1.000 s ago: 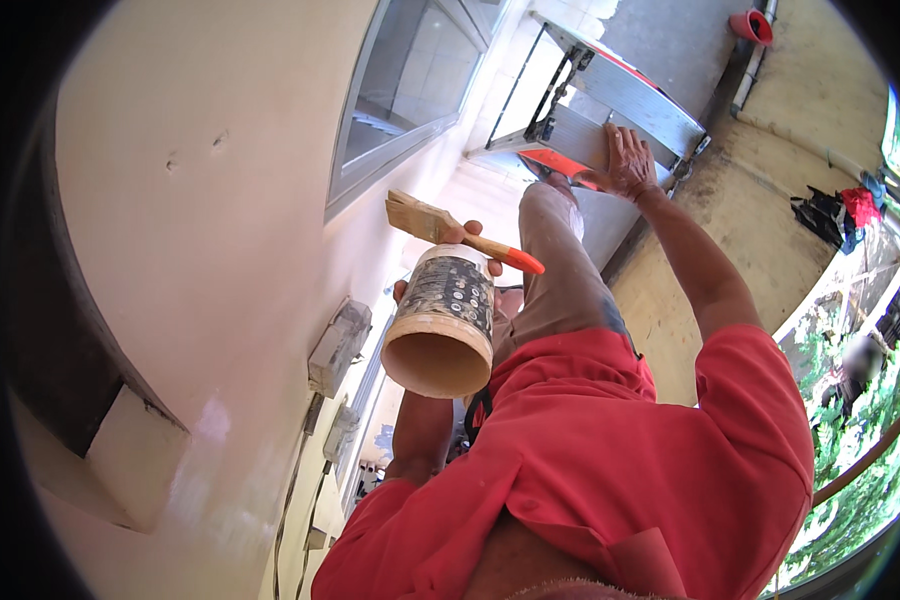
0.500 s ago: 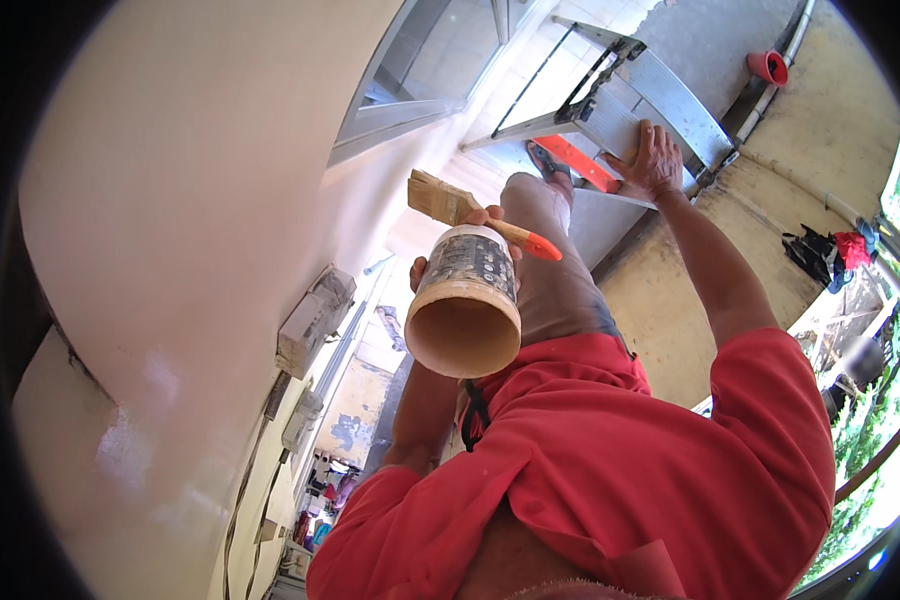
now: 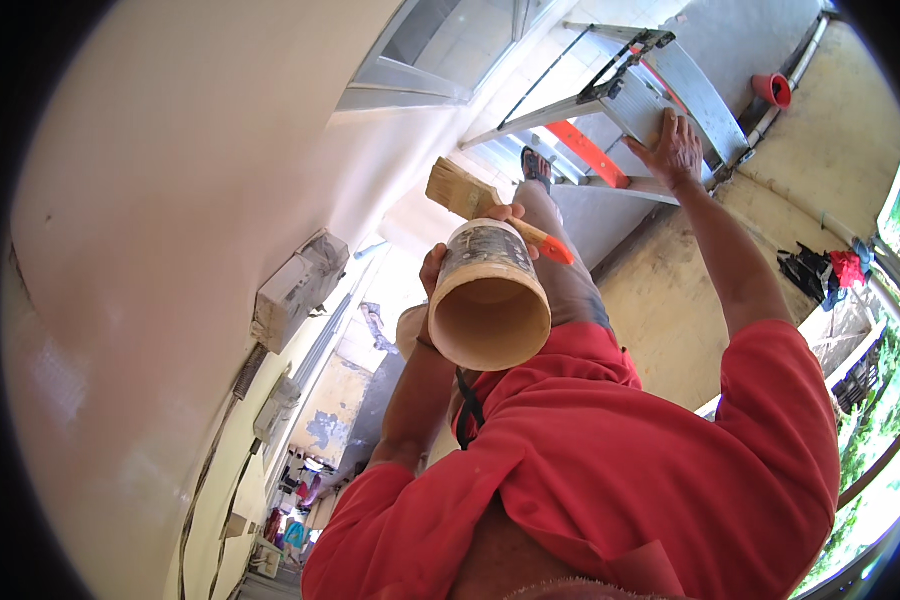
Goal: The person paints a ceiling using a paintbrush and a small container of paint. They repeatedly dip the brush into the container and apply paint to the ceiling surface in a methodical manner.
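My left hand point(image 3: 433, 270) is wrapped round a round plastic tub point(image 3: 485, 245), its pale open mouth tipped toward me. The same hand pins a flat paintbrush point(image 3: 460, 190) across the tub's far side; its bristles point left and its orange-tipped handle points right. Farther off, my right hand point(image 3: 678, 155) rests on the upper part of a metal stepladder point(image 3: 632, 108), thumb and fingers apart. Orange strips mark the ladder. My sandalled foot point(image 3: 537, 165) shows beside its lower treads; whether it stands on one, I cannot tell.
A large pale wall point(image 3: 170, 200) fills the left, with a meter-like box point(image 3: 295, 285) and cables on it. A window point(image 3: 425, 65) is above. A red pot point(image 3: 771, 90) sits by a pipe at the far right. Dark and red cloths point(image 3: 820, 270) hang at right.
The tub and brush have moved slightly right with my left hand. My right hand has shifted a little right and up along the ladder. My foot and leg have moved too.
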`<state>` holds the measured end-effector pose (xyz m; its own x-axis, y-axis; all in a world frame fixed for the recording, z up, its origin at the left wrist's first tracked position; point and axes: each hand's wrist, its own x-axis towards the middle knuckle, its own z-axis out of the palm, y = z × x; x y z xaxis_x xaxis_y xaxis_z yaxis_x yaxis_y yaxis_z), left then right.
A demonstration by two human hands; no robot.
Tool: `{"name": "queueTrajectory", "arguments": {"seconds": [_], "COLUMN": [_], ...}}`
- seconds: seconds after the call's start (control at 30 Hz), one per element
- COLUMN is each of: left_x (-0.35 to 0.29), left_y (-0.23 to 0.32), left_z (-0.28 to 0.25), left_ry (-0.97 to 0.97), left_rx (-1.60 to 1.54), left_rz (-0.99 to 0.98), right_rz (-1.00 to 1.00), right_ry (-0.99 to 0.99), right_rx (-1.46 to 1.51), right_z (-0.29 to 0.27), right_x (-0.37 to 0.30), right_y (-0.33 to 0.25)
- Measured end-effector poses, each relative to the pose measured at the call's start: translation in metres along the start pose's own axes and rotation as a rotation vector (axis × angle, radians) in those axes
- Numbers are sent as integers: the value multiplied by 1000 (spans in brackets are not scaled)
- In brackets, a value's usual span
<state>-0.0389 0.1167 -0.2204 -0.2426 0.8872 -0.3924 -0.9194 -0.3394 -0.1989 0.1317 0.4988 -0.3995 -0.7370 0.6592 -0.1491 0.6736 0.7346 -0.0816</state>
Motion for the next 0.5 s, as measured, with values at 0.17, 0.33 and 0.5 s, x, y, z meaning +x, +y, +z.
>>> {"name": "queueTrajectory", "arguments": {"seconds": [0.17,0.33,0.5], "left_x": [-2,5,31], "left_y": [5,9,16], "left_z": [-19,-35,-60], "left_ry": [-40,20,-103], "left_rx": [-21,-15,-49], "left_rz": [-29,50,33], "right_rz": [-24,-53,-46], "right_ry": [8,37,28], "right_rx": [9,22,47], "right_z": [2,1,-3], "right_x": [-3,-3,-4], "right_y": [3,4,2]}}
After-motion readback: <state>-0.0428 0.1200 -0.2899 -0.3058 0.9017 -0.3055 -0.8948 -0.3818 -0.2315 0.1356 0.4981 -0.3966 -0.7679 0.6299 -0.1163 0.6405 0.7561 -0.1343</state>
